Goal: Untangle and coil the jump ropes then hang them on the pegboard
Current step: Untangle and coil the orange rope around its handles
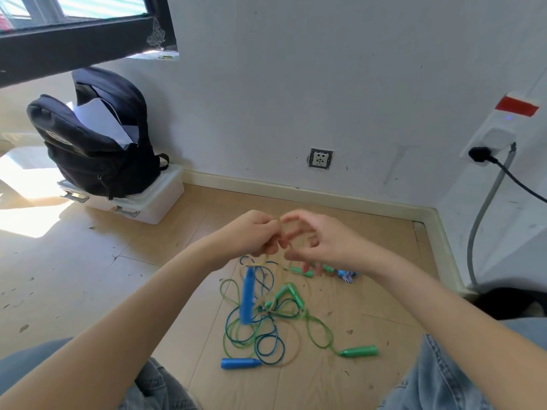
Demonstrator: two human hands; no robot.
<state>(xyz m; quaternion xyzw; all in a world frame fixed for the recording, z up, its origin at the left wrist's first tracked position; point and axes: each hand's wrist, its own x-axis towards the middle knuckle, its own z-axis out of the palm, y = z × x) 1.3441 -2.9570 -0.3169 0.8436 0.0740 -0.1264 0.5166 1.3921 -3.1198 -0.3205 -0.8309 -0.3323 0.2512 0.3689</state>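
Note:
A tangle of blue, green and pale jump rope cords (260, 329) lies on the wooden floor between my knees. One blue handle (248, 294) hangs upright below my hands and another blue handle (240, 363) lies flat. Green handles lie at the right (358, 351), in the middle (291, 292) and farther back (302, 272). My left hand (254, 233) and my right hand (313, 241) are raised together above the pile. Both pinch a thin pale cord (291, 247) that runs down into the tangle. No pegboard is in view.
A black backpack (94, 137) sits on a white plastic box (148, 199) at the left by the wall. A wall socket (320, 158) is straight ahead. A white unit with a black plug and cables (488, 155) stands at the right. My jeans-clad knees (438, 377) flank the pile.

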